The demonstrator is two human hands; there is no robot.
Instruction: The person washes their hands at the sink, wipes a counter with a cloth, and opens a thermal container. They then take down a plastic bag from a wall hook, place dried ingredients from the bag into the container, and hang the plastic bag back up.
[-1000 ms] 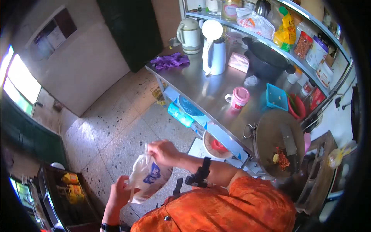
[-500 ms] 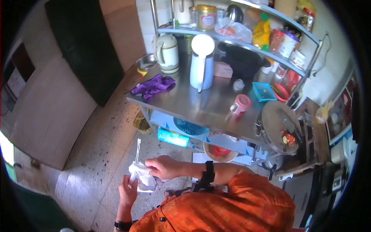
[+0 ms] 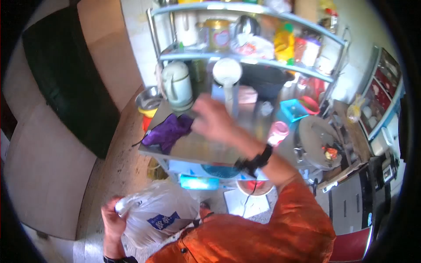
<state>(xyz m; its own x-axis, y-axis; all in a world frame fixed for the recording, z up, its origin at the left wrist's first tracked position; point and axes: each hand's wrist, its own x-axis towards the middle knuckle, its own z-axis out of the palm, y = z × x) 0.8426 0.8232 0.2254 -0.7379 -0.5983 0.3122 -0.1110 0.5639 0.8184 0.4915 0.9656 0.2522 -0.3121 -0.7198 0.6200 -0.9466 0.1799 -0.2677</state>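
My left hand (image 3: pixel 114 217) is closed round the gathered top of a white plastic bag (image 3: pixel 147 221) with blue print on its side. The bag hangs bulging low in front of me, and what is inside is hidden. Over the metal table (image 3: pixel 197 147), my right hand (image 3: pixel 212 119) is stretched forward and smeared by motion, so its fingers do not show clearly. It is nearest to a crumpled purple cloth (image 3: pixel 169 133), and partly covers the blue and white pitcher (image 3: pixel 228 72). Whether it touches anything there I cannot tell.
A pale thermos jug (image 3: pixel 177 87) stands at the table's left back. Further right are a pink cup (image 3: pixel 278 133), a blue basket (image 3: pixel 294 109) and a round board (image 3: pixel 313 140) with food scraps. Shelves (image 3: pixel 245 57) rise behind. A basin (image 3: pixel 254 188) sits below.
My right hand has let go of the white plastic bag and moved up and forward over the table. My left hand has moved left, holding the bag, which now shows larger and fuller.
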